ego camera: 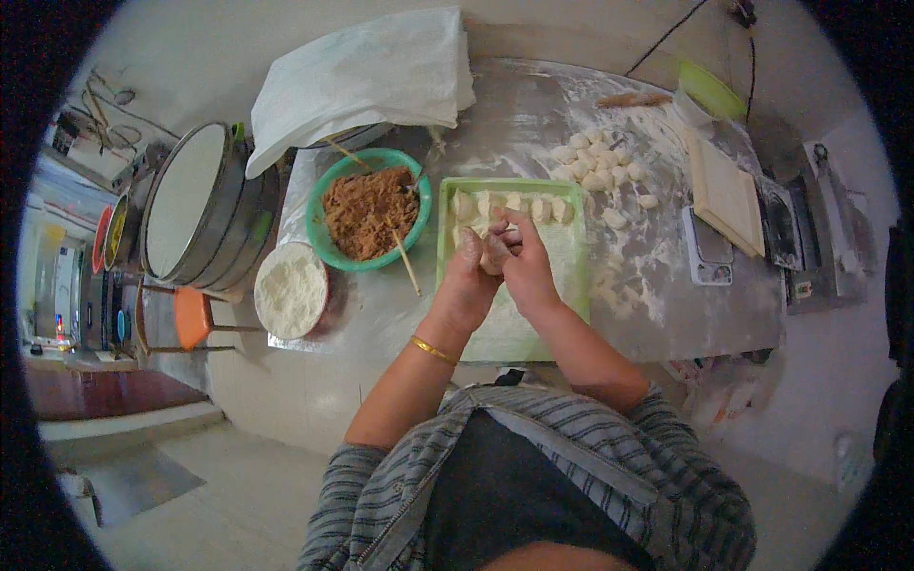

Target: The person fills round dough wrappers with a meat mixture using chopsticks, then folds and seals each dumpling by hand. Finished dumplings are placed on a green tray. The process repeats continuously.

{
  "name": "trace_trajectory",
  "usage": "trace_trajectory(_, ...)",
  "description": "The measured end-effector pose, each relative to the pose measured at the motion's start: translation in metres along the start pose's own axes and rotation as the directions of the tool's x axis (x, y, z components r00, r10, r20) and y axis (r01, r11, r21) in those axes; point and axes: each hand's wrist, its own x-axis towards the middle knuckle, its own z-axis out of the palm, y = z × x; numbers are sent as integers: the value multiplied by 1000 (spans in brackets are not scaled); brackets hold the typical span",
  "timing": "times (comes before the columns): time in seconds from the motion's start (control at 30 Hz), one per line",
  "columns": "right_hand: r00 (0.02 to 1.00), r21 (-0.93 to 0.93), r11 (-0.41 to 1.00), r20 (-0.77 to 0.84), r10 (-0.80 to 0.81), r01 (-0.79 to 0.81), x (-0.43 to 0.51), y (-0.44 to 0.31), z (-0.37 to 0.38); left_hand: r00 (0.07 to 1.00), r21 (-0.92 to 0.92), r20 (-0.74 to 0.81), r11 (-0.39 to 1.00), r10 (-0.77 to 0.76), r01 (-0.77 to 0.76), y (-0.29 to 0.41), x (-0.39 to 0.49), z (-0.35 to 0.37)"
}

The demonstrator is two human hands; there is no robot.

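Over a light green tray, my left hand and my right hand meet around a small piece of pale dough. Fingers of both hands press on it and cover much of it. Inside the tray, whose bottom is white with flour, a row of shaped dough pieces lies along the far side. Left of the tray stands a green bowl of brown crumbly filling, with a wooden stick reaching out over its near rim. Several dough lumps sit to the right on the floury metal table.
A bowl of flour stands at the table's left corner. Behind are a white cloth and, farther left, stacked round steamers. On the right lie a rolling pin, a wooden board, a kitchen scale and a lime-green bowl.
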Motion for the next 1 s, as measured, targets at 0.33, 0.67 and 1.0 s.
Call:
trace_trajectory(0.33,980,236,970,198,5,-52,-10,12,53,967,-143,-133,962,216,-235,39,-22,-26)
trace_trajectory(0.67,983,83,987,134,126,-138,-19,23,67,937,-174,-195,930,290,-324,57,-44,-32)
trace_trajectory(1.0,939,-494,805,76,-336,328,-25,3,77,919,-18,-180,933,351,-359,60,-54,-36)
